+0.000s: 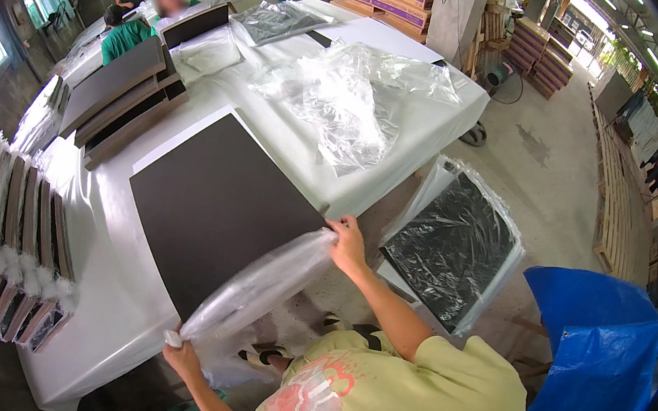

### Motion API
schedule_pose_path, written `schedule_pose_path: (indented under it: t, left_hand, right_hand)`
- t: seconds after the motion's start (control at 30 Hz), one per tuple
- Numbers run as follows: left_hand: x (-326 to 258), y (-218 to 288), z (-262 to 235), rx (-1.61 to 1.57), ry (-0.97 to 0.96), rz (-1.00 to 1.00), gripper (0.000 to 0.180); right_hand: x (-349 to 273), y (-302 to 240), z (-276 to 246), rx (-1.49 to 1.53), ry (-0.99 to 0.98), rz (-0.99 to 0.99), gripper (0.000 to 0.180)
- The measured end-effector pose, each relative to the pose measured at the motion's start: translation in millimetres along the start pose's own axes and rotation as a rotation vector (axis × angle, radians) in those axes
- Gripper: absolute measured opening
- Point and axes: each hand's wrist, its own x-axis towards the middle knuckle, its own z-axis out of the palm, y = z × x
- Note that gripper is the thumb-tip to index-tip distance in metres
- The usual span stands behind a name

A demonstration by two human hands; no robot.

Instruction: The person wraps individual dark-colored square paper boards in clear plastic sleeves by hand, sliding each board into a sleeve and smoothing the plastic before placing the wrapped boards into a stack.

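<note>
We have our right hand (348, 247) pinched on the upper end of a clear plastic bag (257, 291), at the near corner of the dark board (214, 204); our left hand (181, 354) is clenched on the bag's lower end, below the table's edge. The board lies flat on the white-covered table (98, 317), its near edge at the table's rim; the bag stretches along that edge, bunched between our fists.

We judge the film could tear if a board corner snags it while we pull; the board could also slide off the rim if we drag it with the bag; a slack mouth would catch on the edge.

Just beyond our right hand a bagged dark board (455, 250) leans beside the table, close enough to be knocked; loose crumpled plastic (342, 100) lies farther up the table; stacked boards (119, 106) sit at the left, and wrapped boards stand on edge (15, 249) nearer; a blue tarp (597, 362) is at our right; other people (133, 29) work at the far end.
</note>
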Motion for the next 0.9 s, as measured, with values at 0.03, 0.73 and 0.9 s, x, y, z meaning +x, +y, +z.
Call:
schedule_pose_path:
  t: [0.03,0.73,0.9]
  left_hand:
    - [-8.5,-3.6,-7.6,-0.106,-0.007,-0.059,0.042]
    - [-4.6,-23.5,-2.7,-0.309,-0.135,0.029,0.036]
    - [-5.7,-16.7,-22.5,-0.167,-0.468,-0.061,0.045]
  right_hand:
    - [-5.2,3.9,-2.8,0.093,-0.016,0.047,0.029]
    - [10.1,43.1,-8.0,1.131,-0.608,0.498,0.037]
    - [23.4,27.1,-35.4,0.698,-0.863,0.241,0.033]
